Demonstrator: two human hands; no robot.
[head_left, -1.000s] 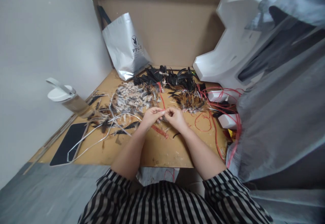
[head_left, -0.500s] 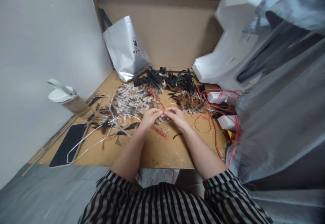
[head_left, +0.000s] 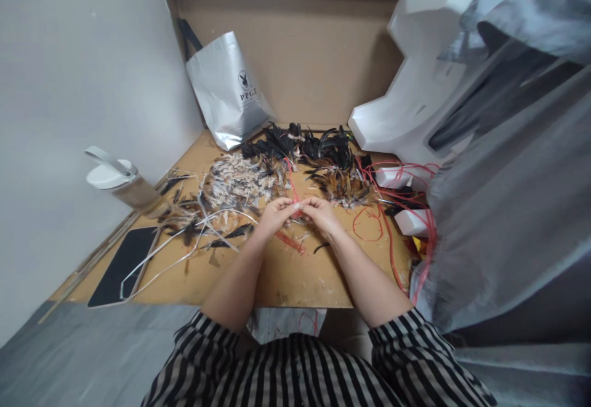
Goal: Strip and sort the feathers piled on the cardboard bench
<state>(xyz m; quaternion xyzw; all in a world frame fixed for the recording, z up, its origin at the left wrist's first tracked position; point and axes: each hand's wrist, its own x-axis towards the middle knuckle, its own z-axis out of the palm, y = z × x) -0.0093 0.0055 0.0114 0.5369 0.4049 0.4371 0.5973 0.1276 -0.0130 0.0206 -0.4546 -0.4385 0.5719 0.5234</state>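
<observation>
Cardboard walls box in the back of a brown tabletop (head_left: 277,278) seen from the head camera, with a pale wall on the left and grey draped cloth (head_left: 508,210) filling the right side. Both hands meet near the middle of the tabletop, fingertips pressed together: the left hand (head_left: 273,214) and the right hand (head_left: 321,215) are each curled nearly closed, pinching a thin red cord (head_left: 292,186) between them — the cord rises from the pinch and runs away toward the feather piles. What else, if anything, sits inside the pinch is too small to tell. Just beyond the hands lie three heaps: pale speckled feathers (head_left: 237,179) to the left, black feathers (head_left: 305,143) at the back, and brown-orange feathers (head_left: 344,186) to the right. More loose red cord (head_left: 392,210) loops over the right part of the tabletop, near small white blocks (head_left: 413,222). A silver shopping bag (head_left: 226,90) leans against the cardboard at the back, and a large white moulded piece (head_left: 406,99) stands to its right. On the left, a white-lidded bottle (head_left: 117,179) lies tilted beside the wall, a dark flat phone (head_left: 122,262) rests near the tabletop's front edge, and white strips (head_left: 184,247) trail across between them — striped sleeves (head_left: 305,370) show at the bottom
</observation>
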